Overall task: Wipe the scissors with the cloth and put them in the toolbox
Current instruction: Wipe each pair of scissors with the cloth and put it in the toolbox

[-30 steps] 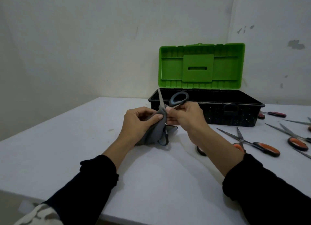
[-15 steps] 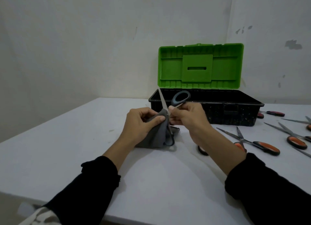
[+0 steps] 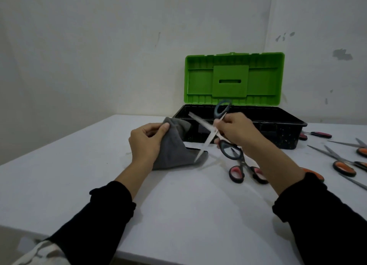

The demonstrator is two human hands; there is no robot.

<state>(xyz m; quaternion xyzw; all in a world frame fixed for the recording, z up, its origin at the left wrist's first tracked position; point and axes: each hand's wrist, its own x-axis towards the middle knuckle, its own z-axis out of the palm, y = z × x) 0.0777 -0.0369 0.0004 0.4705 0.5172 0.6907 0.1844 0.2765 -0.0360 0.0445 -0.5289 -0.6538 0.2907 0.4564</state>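
Observation:
My right hand (image 3: 236,128) grips a pair of grey-handled scissors (image 3: 208,128) near the pivot, blades spread open in an X. One blade tip points down onto the grey cloth (image 3: 174,153); the other points up-left. My left hand (image 3: 146,140) holds the cloth by its upper fold, its lower part resting on the white table (image 3: 178,205). Behind both hands stands the black toolbox (image 3: 278,129) with its green lid (image 3: 234,78) upright and open.
Red-and-black scissors (image 3: 238,171) lie just under my right wrist. Several orange-handled scissors (image 3: 345,165) are spread over the right of the table, and a dark red-handled pair (image 3: 317,134) lies beside the toolbox. The wall rises close behind.
The hands have drawn apart: the scissors came out of the cloth and moved right, blades now bare and spread wide. The cloth stayed in my left hand.

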